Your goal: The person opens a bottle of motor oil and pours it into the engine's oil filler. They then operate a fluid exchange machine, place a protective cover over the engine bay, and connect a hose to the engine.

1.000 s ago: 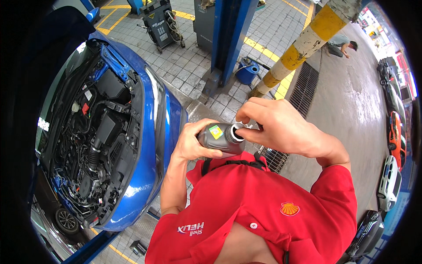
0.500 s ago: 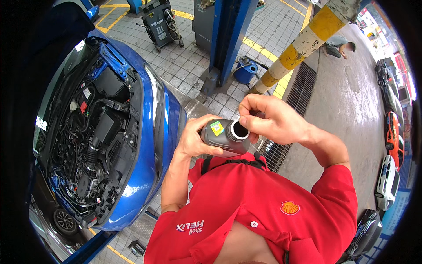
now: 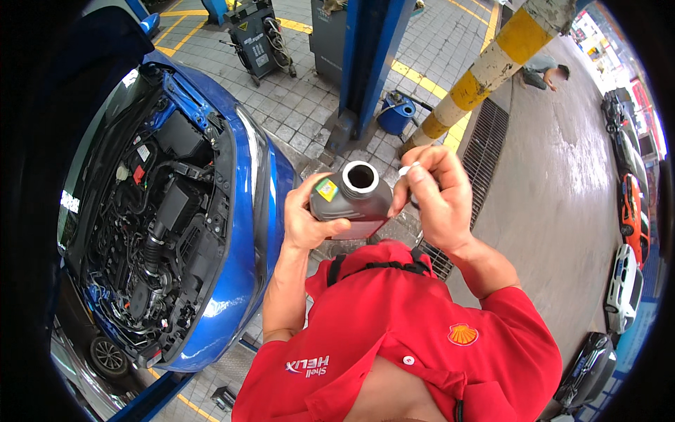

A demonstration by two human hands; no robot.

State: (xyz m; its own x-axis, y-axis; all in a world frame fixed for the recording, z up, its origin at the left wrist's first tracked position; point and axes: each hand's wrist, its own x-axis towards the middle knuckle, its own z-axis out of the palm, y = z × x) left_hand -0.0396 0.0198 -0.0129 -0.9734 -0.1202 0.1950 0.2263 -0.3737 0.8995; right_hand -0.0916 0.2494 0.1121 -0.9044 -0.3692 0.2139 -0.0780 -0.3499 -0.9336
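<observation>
A dark grey oil bottle [image 3: 355,205] with a small yellow-green label is held in front of my chest. Its round mouth has a white rim and stands uncapped, facing up. My left hand [image 3: 307,219] wraps round the bottle's left side, with the thumb across its front. Just right of the bottle, my right hand [image 3: 437,193] is closed, pinching a small white piece [image 3: 408,169] between thumb and fingers. What else may lie in the right palm is hidden.
On the left stands a blue car [image 3: 232,295] with its hood up and its engine [image 3: 158,218] exposed. Ahead are a blue lift post [image 3: 369,67], a blue bucket [image 3: 396,112], a yellow-and-white pole [image 3: 485,70] and a floor grate [image 3: 485,137]. A person [image 3: 541,76] crouches far right, near parked cars.
My right hand has pulled away from the bottle's mouth to the right, the white piece in its fingers. The bottle has shifted slightly left and turned more upright in my left hand.
</observation>
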